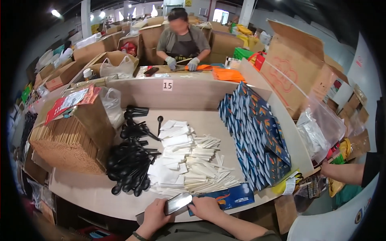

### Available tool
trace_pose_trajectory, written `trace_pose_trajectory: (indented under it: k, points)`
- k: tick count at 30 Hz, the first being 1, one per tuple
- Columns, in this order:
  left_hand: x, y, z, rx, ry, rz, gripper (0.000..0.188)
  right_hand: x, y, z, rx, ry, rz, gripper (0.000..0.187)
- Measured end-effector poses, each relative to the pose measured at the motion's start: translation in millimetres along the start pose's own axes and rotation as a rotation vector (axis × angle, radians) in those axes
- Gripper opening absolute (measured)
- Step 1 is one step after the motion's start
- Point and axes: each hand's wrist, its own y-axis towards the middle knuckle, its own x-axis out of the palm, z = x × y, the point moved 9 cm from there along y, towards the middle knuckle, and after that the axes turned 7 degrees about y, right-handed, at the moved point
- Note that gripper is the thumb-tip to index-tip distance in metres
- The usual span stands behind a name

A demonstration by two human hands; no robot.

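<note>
At the table's near edge my left hand (156, 213) is closed around a shiny curved metal piece (177, 204), like a trough or sleeve. Its grey end shows past the hand on the left. My right hand (206, 207) is closed at the other end of this piece, fingertips bent; whether they hold something too is hidden. Beside and partly behind that hand a flat blue printed packet (239, 199) lies on the table. Just beyond my hands lie heaps of white paper packets (167, 170), thin pale sticks (209, 172) and black plastic spoons (130, 166).
A large stack of blue printed packets (257, 140) leans along the right side. On the left stands an open carton (70, 136) packed with thin wooden sticks. A low partition (193, 94) closes the far side; behind it a gloved co-worker (183, 44) handles orange packets (227, 74).
</note>
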Motion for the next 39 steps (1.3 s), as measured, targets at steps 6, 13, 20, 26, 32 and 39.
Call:
trace_pose_trajectory:
  k: [6, 13, 20, 26, 32, 39]
  points:
    - [-0.7, -3.4, -4.7, 0.012, 0.035, -0.035, 0.063, 3.5, 8.6, 13.7, 0.048, 0.068, -0.007, 0.024]
    - [22.1, 20.7, 23.3, 0.275, 0.074, -0.295, 0.075, 32.2, 18.7, -14.6, 0.011, 0.208, -0.055, 0.028]
    - [-16.1, -5.2, -6.5, 0.121, 0.031, 0.095, 0.062, -118.1, 86.5, 99.4, 0.216, 0.069, 0.443, 0.024]
    - [-43.4, -27.3, -44.2, -0.035, 0.099, 0.223, 0.042, -115.2, 76.2, 161.1, 0.165, 0.137, 0.402, 0.012]
    - [-72.0, -17.1, -72.7, -0.125, 0.113, 0.383, 0.026, -105.6, 80.9, 34.2, -0.196, 0.157, 0.516, 0.014]
    - [-57.6, 55.7, -89.6, -0.245, 0.27, 0.251, 0.025, 5.8, 146.1, -38.7, -0.298, -0.263, 0.19, 0.017]
